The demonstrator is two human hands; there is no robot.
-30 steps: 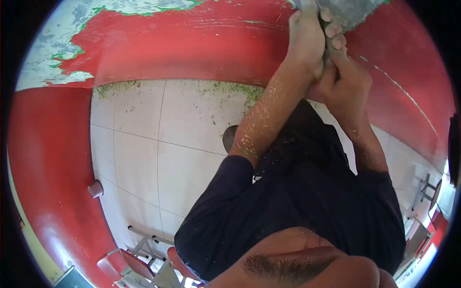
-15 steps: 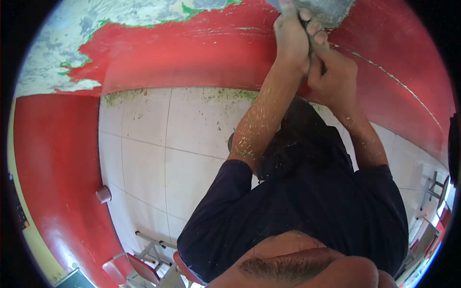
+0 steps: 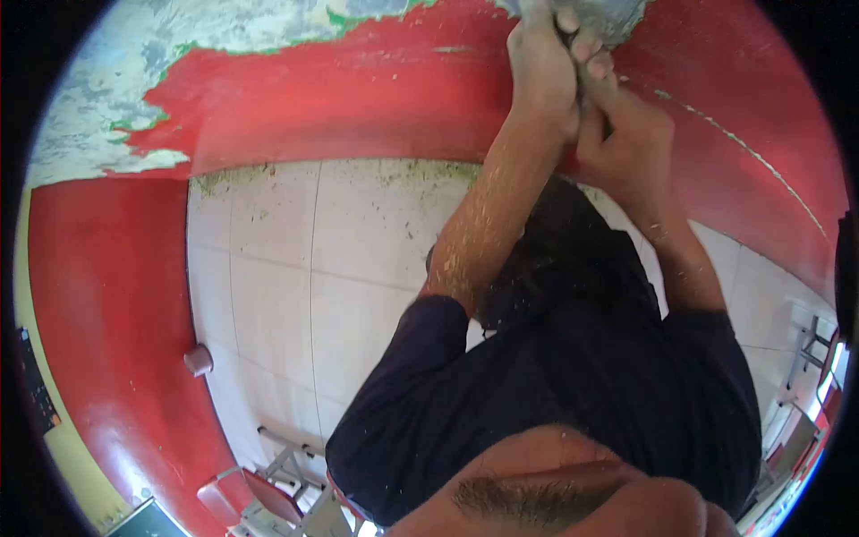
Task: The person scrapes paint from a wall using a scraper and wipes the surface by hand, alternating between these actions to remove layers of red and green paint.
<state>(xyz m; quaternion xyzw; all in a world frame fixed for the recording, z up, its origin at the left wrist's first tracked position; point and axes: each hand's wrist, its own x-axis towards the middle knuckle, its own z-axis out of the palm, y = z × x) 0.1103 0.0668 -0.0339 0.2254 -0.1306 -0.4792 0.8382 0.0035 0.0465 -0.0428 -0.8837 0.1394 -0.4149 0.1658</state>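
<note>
At the top of the head view, my left hand (image 3: 543, 79) and my right hand (image 3: 633, 148) are closed together round a thin dark tool (image 3: 581, 82), mostly hidden by the fingers. The hands are up against the red wall (image 3: 358, 103), at a bare grey patch (image 3: 617, 20). My left hand is farther forward; my right hand is beside and behind it. Pale flakes cling to both forearms.
Peeled, green-edged white patches spread over the wall at upper left. Green scrapings (image 3: 429, 170) lie on the tiled floor (image 3: 268, 304) along its base. A small brown pot (image 3: 198, 360) stands at left. Chairs (image 3: 270, 497) are at lower left and far right.
Both hands have shifted slightly, the right one a little to the right. The fingers remain closed round the tool. The whole view has tilted slightly.
</note>
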